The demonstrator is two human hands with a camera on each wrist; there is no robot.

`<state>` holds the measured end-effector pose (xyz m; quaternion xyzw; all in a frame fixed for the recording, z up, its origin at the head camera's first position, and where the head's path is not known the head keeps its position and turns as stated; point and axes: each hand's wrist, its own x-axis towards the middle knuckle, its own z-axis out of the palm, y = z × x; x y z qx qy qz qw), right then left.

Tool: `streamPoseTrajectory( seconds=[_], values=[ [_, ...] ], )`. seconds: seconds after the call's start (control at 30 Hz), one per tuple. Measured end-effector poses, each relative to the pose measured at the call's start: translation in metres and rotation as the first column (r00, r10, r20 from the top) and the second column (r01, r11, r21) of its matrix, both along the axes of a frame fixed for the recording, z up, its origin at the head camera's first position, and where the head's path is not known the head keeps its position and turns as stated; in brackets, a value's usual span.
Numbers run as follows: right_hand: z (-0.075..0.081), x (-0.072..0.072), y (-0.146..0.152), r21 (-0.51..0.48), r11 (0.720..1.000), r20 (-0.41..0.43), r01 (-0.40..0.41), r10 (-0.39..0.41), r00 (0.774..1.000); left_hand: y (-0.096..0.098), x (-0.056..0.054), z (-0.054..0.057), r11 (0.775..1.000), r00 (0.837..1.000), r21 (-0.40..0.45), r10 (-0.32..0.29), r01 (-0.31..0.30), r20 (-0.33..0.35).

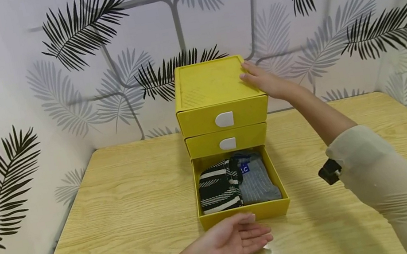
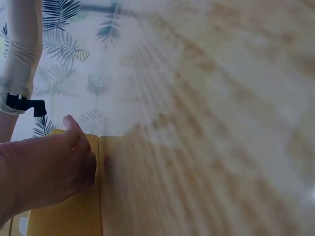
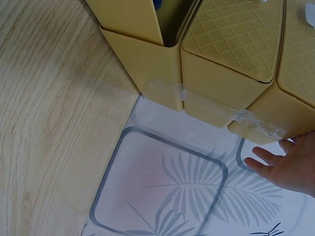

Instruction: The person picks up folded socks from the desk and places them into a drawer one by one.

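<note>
A yellow three-drawer box [image 1: 212, 81] stands on the wooden table, its two upper drawers closed. Its bottom drawer [image 1: 247, 215] is pulled out toward me. Inside lie a folded black-and-white patterned cloth [image 1: 218, 189] and a folded grey ribbed cloth [image 1: 258, 181] with a blue label. My left hand [image 1: 228, 242] is right at the front of that drawer, fingers extended to the right and thumb uppermost, holding nothing. At the top right edge of the box rests my right hand [image 1: 264, 83], fingers on the lid; from the side, the right wrist view shows those fingers [image 3: 261, 167] loosely spread.
Behind the box rises a wall [image 1: 138, 25] with a leaf pattern. The wooden tabletop [image 1: 137, 192] extends on both sides of the box. Clear tape [image 3: 241, 115] runs along the box's side. A black device [image 1: 330, 171] is strapped at my right sleeve.
</note>
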<state>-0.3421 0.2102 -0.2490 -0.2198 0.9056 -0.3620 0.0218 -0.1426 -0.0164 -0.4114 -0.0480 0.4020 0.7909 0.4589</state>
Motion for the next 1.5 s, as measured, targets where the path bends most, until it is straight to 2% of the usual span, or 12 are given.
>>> streamPoseTrajectory(
  seconds=[0.13, 0.3, 0.43, 0.8, 0.97, 1.33, 1.5],
  values=[
    [0.000, 0.000, 0.000, -0.007, 1.000, 0.011, 0.006, -0.006, 1.000, 0.001, -0.002, -0.001, 0.998, 0.998, -0.006, 0.062, -0.062, 0.030],
    [0.000, -0.001, 0.001, -0.007, 1.000, 0.009, 0.007, -0.007, 1.000, 0.002, -0.007, 0.000, 0.995, 0.992, 0.000, 0.103, -0.104, 0.072],
    [0.000, 0.001, 0.002, 0.003, 1.000, -0.004, 0.009, -0.009, 1.000, 0.004, -0.013, 0.000, 0.994, 0.991, 0.005, 0.104, -0.105, 0.081],
    [0.000, 0.000, 0.002, 0.009, 1.000, -0.018, 0.016, -0.015, 1.000, 0.007, -0.039, 0.001, 0.991, 0.991, -0.036, 0.127, -0.126, 0.048],
    [0.000, 0.000, 0.000, 0.008, 1.000, -0.004, 0.016, -0.016, 1.000, 0.008, -0.048, 0.003, 0.991, 0.990, -0.038, 0.127, -0.125, 0.065],
    [0.001, -0.001, -0.001, 0.006, 1.000, 0.009, 0.020, -0.020, 1.000, 0.010, -0.060, 0.005, 0.990, 0.986, -0.044, 0.140, -0.137, 0.087],
    [0.001, 0.000, -0.001, 0.000, 1.000, 0.012, 0.016, -0.016, 1.000, 0.009, -0.065, 0.005, 0.985, 0.982, -0.048, 0.167, -0.163, 0.087]
  ],
)
